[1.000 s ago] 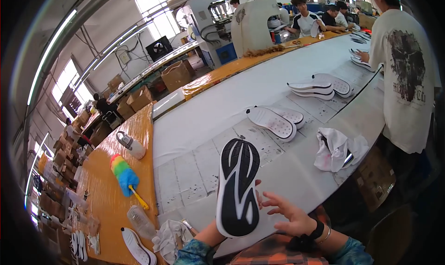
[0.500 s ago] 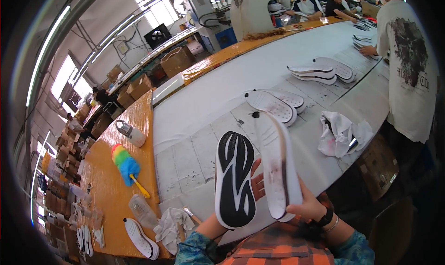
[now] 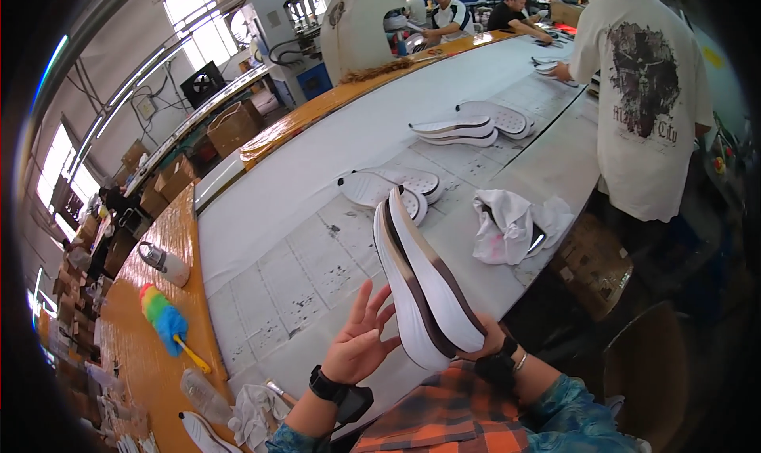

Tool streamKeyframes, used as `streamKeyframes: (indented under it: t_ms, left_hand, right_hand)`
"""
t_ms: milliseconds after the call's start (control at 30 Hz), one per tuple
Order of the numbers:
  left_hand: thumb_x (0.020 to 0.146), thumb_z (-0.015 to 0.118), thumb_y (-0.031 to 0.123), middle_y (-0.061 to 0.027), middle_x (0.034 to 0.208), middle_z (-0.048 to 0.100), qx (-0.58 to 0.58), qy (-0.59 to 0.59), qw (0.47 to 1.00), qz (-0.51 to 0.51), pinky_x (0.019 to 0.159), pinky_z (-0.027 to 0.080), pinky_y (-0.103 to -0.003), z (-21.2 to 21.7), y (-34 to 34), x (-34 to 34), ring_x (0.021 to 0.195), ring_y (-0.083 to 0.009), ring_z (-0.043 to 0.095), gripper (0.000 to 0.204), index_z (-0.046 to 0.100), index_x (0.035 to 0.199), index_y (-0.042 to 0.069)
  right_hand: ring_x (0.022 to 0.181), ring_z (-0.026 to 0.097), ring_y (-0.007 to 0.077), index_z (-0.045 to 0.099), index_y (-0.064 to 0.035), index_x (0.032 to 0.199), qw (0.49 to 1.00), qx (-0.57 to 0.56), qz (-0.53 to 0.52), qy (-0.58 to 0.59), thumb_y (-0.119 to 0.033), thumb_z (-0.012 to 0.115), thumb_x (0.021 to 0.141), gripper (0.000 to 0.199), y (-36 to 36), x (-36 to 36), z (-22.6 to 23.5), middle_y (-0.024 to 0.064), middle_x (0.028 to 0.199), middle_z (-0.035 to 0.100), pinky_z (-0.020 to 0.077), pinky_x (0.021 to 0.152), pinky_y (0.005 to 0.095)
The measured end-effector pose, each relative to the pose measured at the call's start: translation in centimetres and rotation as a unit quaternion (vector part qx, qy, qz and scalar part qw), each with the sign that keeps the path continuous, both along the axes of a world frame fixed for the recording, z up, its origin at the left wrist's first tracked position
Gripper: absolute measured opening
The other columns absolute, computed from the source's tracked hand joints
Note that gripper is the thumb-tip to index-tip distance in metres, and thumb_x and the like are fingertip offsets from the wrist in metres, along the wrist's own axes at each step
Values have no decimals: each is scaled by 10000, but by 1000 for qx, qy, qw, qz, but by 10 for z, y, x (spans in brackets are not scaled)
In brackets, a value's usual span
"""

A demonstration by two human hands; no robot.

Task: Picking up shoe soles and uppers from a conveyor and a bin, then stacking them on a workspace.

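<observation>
A pair of white shoe soles stands upright side by side in front of me, the left sole lying against the right sole. Their sides show, with dark brown-grey bands along the edges. My right hand grips both at the lower heel end, its fingers partly hidden behind them. To their left, my left hand is open, fingers spread and palm up; its fingertips come close to the left sole, and I cannot tell if they touch. Just beyond the tips, more white soles lie on the table.
The long white-covered table bears another group of soles and a crumpled white cloth. On the orange-brown surface at left lie a rainbow duster, a bottle and a single sole. A co-worker stands at the right.
The soles were apart, one in each hand, the left showing its black tread. Now they are together in my right hand, and my left hand has let go. The view has shifted right.
</observation>
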State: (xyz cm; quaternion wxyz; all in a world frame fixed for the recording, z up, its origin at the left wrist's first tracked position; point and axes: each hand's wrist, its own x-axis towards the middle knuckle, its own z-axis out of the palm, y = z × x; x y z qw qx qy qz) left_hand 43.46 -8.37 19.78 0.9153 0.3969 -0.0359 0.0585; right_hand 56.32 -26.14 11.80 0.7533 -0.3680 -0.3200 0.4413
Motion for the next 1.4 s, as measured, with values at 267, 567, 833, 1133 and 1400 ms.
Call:
streamKeyframes:
  t_ms: [267, 567, 833, 1133, 1400]
  left_hand:
    - [821, 439, 36, -125, 1362, 274, 7, 13, 999, -28, 931, 344, -460, -10, -8, 18, 1191, -303, 349, 641, 154, 1367, 213]
    - [822, 471, 37, -161, 1104, 511, 66, 202, 970, 117, 753, 478, -371, -92, 53, 9, 892, -259, 561, 379, 399, 1194, 53]
    - [833, 480, 31, -149, 994, 557, -32, 265, 957, 115, 727, 491, -369, -121, 74, 28, 825, -251, 583, 261, 458, 1093, 37]
    - [856, 454, 35, -162, 1028, 549, -143, 160, 972, 95, 825, 453, -390, -139, 81, 8, 893, -259, 570, 282, 445, 1137, 40]
    - [883, 421, 83, -132, 1094, 512, -245, 97, 964, 40, 868, 425, -396, -146, 77, 19, 965, -228, 534, 336, 378, 1215, 64]
  right_hand:
    - [974, 549, 201, 426, 10, 1197, 968, 22, -50, 246, -190, 596, 712, 552, -31, 11, -3, 138, 1087, 545, 435, 852, 333]
    - [958, 542, 261, 342, 5, 1261, 957, 14, -198, 214, -329, 484, 836, 559, -151, 47, 101, 171, 1198, 465, 464, 798, 369]
    - [1139, 442, 251, 202, -112, 1354, 833, 442, -297, 150, -434, 277, 906, 557, -188, 74, 62, 81, 1341, 343, 333, 951, 415]
    - [986, 526, 246, 494, -51, 1116, 985, -96, -141, -30, -250, 476, 842, 339, 54, 157, 71, 125, 1113, 533, 437, 793, 362]
    - [1014, 471, 321, 469, 54, 1102, 759, -319, -176, -539, -419, 684, 634, 699, 193, 252, -57, 226, 1108, 475, 388, 870, 371]
